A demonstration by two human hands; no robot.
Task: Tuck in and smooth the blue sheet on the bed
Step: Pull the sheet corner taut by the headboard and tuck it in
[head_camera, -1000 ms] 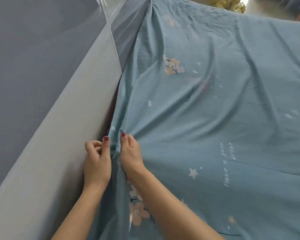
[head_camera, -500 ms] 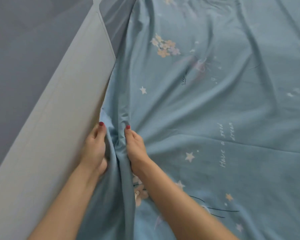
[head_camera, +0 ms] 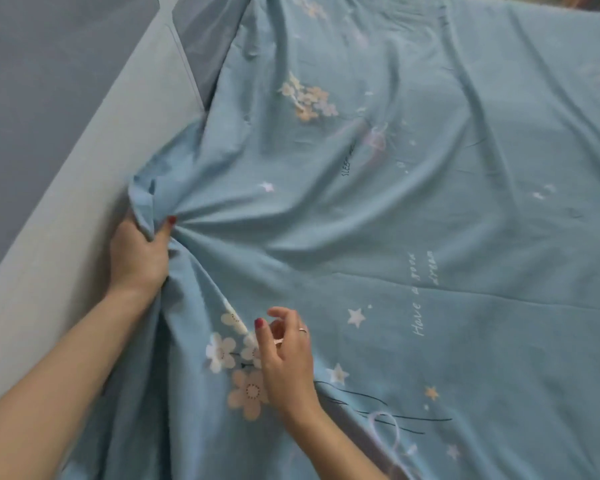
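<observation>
The blue sheet point(head_camera: 413, 216), printed with flowers, stars and writing, covers the bed and fills most of the view. My left hand point(head_camera: 137, 251) grips a bunched fold of its edge beside the padded side panel, and creases fan out from that grip. My right hand point(head_camera: 286, 355) hovers over the flower print nearer to me, fingers loosely curled, holding nothing. Long wrinkles run across the far half of the sheet.
A pale grey padded side panel point(head_camera: 70, 216) runs along the bed's left edge, with a darker grey wall point(head_camera: 32, 98) behind it. A darker grey fabric strip point(head_camera: 205, 39) shows at the far left corner of the bed.
My right hand has let go of the sheet and drawn back toward me. My left hand has pulled the bunched edge up and leftward against the panel.
</observation>
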